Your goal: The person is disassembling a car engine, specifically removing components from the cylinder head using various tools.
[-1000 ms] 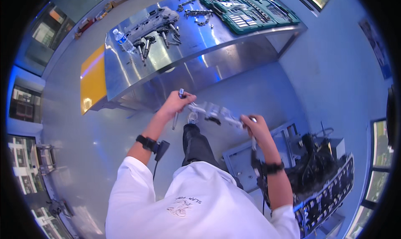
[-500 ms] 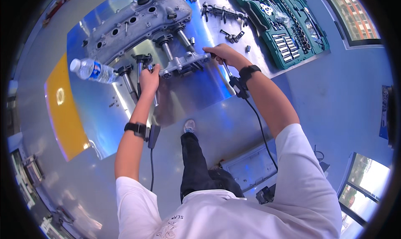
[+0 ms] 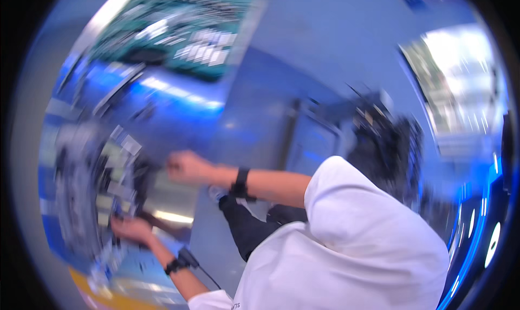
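Note:
Motion smears this moment. At the lower left, my left hand (image 3: 130,228) is beside the lower end of a grey metal bar with cylindrical bosses (image 3: 123,192); blur hides whether its fingers are still on it. My right hand (image 3: 187,167) hovers to the right of the bar, apart from it, over the table. Its fingers look bent, but whether they hold anything is smeared. Further left lies a large cast-metal engine cover (image 3: 78,185), with dark cylindrical parts between it and the bar. Black straps circle both my wrists.
A green socket-set case (image 3: 179,39) lies open on the far side of the table. Before it rests another long metal assembly (image 3: 116,96). A clear plastic bottle (image 3: 102,277) shows faintly at lower left. Dark equipment (image 3: 384,142) stands on the floor at right.
My view has swung sharply to the right, so the table now appears at the left. My right hand has come away from the bar's end. My left hand stays near its other end.

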`<state>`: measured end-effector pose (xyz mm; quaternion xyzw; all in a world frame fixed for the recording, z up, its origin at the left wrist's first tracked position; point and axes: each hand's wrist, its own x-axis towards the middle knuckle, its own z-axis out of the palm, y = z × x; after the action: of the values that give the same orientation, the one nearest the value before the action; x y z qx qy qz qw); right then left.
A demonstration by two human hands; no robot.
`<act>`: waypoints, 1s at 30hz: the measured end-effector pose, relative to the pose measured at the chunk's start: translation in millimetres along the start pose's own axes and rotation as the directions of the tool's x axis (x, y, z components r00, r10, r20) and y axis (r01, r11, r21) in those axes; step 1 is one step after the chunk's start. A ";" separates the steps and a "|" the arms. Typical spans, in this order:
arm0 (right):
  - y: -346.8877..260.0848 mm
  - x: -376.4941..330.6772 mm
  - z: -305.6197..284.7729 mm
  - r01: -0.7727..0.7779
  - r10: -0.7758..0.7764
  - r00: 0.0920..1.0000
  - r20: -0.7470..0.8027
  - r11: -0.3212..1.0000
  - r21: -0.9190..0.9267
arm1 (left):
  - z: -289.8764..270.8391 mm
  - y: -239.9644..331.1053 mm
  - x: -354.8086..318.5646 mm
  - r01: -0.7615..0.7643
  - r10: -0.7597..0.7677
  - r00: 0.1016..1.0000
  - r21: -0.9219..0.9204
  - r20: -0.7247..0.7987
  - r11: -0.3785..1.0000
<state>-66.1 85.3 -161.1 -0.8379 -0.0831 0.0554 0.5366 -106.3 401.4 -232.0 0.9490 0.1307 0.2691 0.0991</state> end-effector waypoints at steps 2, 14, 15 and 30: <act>1.3 -112.2 -44.3 -0.177 0.171 0.964 0.204 0.984 0.008 | -14.6 14.8 6.3 -0.085 0.053 0.978 -0.154 -0.203 0.984; -42.9 -616.8 -263.8 -0.533 0.404 -0.125 -0.906 0.743 0.404 | -139.7 480.7 -172.8 -0.138 0.989 -0.135 -0.990 0.054 0.035; -49.1 -637.4 -265.4 -0.561 0.412 -0.159 -0.897 0.710 0.426 | -154.8 531.7 -202.2 -0.143 0.965 -0.223 -0.975 -0.135 -0.170; 23.3 -672.8 -145.6 -0.161 0.586 -0.664 -0.465 0.495 0.854 | -354.8 1086.3 -474.3 -0.051 0.136 -0.943 -0.274 -0.303 -0.960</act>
<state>-697.2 -187.6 -118.9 -0.3328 0.7956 -0.3559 0.3599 -474.6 -727.7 115.1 0.1927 -0.9773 0.0052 -0.0877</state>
